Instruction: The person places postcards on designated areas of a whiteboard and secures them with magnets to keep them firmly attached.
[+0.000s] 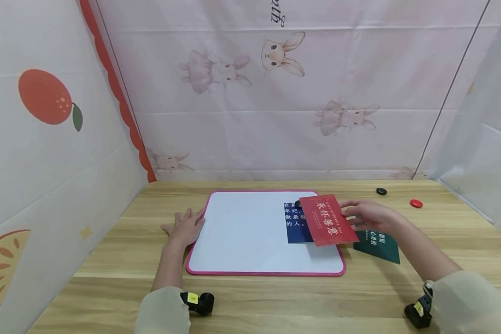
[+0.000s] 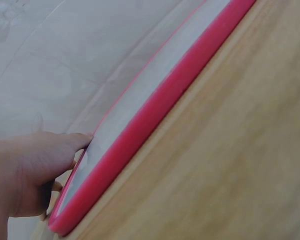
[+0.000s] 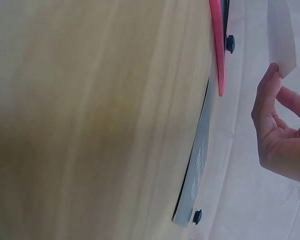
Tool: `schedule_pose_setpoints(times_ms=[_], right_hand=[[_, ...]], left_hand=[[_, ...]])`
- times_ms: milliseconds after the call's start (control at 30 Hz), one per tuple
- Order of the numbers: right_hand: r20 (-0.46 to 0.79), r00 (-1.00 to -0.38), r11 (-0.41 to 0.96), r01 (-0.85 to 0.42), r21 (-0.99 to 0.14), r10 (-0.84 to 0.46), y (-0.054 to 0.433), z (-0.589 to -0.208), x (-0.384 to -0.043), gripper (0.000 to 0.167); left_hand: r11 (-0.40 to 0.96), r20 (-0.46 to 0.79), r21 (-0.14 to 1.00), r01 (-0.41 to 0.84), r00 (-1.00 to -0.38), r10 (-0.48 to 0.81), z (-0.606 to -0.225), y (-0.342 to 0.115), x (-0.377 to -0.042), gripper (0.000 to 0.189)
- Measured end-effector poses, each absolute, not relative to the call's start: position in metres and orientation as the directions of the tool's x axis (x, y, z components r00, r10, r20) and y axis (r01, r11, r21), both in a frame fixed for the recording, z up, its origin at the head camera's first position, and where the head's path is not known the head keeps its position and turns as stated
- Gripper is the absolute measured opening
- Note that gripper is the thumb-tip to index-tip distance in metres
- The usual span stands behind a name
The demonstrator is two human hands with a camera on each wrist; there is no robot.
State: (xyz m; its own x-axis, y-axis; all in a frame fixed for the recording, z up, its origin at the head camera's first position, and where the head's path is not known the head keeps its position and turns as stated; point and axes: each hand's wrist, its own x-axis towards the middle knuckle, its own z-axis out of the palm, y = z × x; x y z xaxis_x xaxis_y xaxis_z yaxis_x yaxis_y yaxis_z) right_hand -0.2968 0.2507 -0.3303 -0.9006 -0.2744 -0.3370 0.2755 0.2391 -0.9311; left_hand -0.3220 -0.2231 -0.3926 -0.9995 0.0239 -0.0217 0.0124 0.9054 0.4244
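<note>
A white board (image 1: pixel 242 232) with a pink rim lies on the wooden table. My left hand (image 1: pixel 186 228) rests at its left edge, fingers spread, thumb on the rim in the left wrist view. My right hand (image 1: pixel 369 215) pinches a red card (image 1: pixel 327 221) with pale writing by its right edge. That card is raised over the board's right side and hides part of a dark blue card (image 1: pixel 297 232) lying there. In the right wrist view the raised card (image 3: pixel 281 37) shows its pale back between thumb and fingers. A black round magnet (image 3: pixel 231 44) sits on the board.
A dark green card (image 1: pixel 380 248) lies on the table right of the board, partly under my right hand in the head view. Farther back right are a black round piece (image 1: pixel 381 191) and a red round piece (image 1: pixel 416 203). Printed cloth walls (image 1: pixel 242 139) enclose the table.
</note>
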Motion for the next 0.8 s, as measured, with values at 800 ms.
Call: schedule_pose_setpoints(times_ms=[800], right_hand=[[-0.325, -0.904, 0.221, 0.27, -0.937, -0.276, 0.216, -0.33, -0.302, 0.056]], left_hand=[[0.909, -0.04, 0.416, -0.002, -0.999, 0.016, -0.394, -0.223, -0.323, 0.05]])
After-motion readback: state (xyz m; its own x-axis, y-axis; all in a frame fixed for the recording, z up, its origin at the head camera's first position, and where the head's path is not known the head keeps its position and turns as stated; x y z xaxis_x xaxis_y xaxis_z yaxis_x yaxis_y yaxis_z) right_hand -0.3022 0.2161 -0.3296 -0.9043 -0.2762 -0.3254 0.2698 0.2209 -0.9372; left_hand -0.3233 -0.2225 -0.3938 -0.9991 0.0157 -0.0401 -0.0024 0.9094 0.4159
